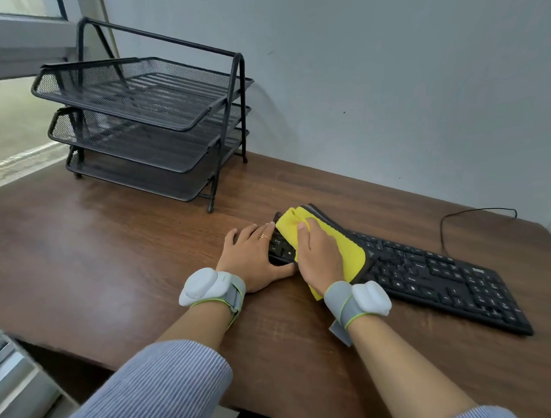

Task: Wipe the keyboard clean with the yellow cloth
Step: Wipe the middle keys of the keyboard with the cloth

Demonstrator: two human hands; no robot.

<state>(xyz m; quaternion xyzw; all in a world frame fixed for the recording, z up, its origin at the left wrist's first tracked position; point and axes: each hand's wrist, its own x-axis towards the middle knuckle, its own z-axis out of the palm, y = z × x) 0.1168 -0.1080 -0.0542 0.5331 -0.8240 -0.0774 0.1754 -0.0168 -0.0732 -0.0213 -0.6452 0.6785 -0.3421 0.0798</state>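
Note:
A black keyboard (428, 274) lies slantwise on the brown wooden desk (127, 247), its left end toward the middle. A yellow cloth (348, 250) with a dark edge covers that left end. My right hand (317, 254) lies flat on the cloth and presses it onto the keys. My left hand (254, 254) rests on the keyboard's left end, fingers stretched over the keys and thumb along the front edge. The keys under the cloth are hidden.
A black three-tier mesh letter tray (144, 126) stands at the back left of the desk. The keyboard's black cable (476, 214) loops along the grey wall at the right. The desk's front edge runs close to my forearms.

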